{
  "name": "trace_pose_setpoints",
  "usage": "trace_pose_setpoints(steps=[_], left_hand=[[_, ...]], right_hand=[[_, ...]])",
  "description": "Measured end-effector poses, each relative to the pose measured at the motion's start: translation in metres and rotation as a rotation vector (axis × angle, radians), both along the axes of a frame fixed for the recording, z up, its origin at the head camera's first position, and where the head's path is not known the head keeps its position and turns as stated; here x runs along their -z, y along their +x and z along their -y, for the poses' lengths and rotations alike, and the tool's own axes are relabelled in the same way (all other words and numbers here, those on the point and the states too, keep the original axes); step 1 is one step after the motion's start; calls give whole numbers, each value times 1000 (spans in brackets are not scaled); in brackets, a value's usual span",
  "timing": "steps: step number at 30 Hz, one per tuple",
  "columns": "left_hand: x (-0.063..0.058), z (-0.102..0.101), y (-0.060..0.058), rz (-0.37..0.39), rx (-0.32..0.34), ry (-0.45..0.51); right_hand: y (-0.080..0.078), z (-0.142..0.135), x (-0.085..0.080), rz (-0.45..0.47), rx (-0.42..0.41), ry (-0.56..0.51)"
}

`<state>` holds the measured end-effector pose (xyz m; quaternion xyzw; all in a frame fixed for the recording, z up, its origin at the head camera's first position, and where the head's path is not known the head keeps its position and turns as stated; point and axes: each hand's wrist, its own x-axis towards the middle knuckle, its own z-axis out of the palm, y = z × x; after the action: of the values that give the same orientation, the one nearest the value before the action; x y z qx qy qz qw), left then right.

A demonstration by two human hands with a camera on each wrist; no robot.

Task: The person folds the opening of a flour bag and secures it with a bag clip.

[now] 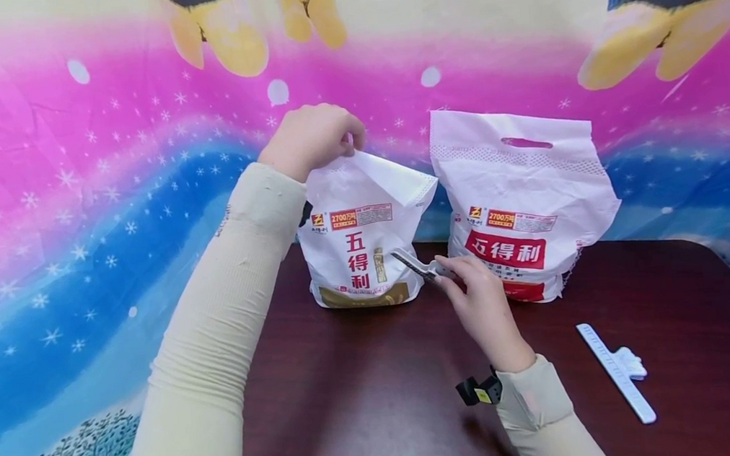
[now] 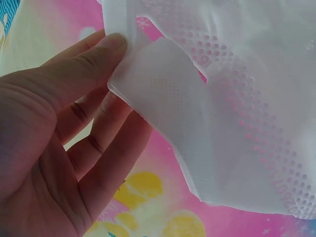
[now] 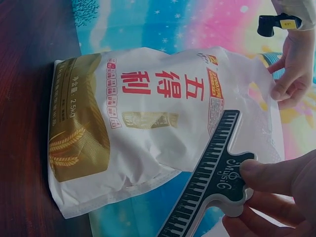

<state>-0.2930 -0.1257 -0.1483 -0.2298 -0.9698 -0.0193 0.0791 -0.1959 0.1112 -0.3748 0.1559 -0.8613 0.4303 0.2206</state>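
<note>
A white flour bag (image 1: 334,252) with red characters and a gold wheat band stands on the table. My left hand (image 1: 314,138) pinches the bag's top edge between thumb and fingers; the top fabric (image 2: 168,98) is folded over near the grip in the left wrist view. In my right hand (image 1: 478,301) is a long bag clip (image 3: 217,163) with a piano-key print and "Music" lettering. Thumb and fingers hold it by its tab, and its long bar slants in front of the bag. Whether the clip touches the bag I cannot tell.
A second, wider flour bag (image 1: 523,178) with a cut-out handle stands to the right. On the dark table (image 1: 367,401), a white ruler-marked clip (image 1: 612,369) lies at the right. A colourful printed cloth (image 1: 106,171) hangs behind.
</note>
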Motion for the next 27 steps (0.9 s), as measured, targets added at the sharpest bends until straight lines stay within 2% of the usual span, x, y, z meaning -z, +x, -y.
trace_pose_setpoints(steps=[16, 22, 27], left_hand=[[1, 2, -1, -4, -3, 4], [2, 2, -2, -2, -4, 10], [0, 0, -1, 0, -7, 5]], right_hand=[[-1, 4, -11, -78, 1, 14], [-2, 4, -14, -154, 8, -13], [-4, 3, -18, -238, 23, 7]])
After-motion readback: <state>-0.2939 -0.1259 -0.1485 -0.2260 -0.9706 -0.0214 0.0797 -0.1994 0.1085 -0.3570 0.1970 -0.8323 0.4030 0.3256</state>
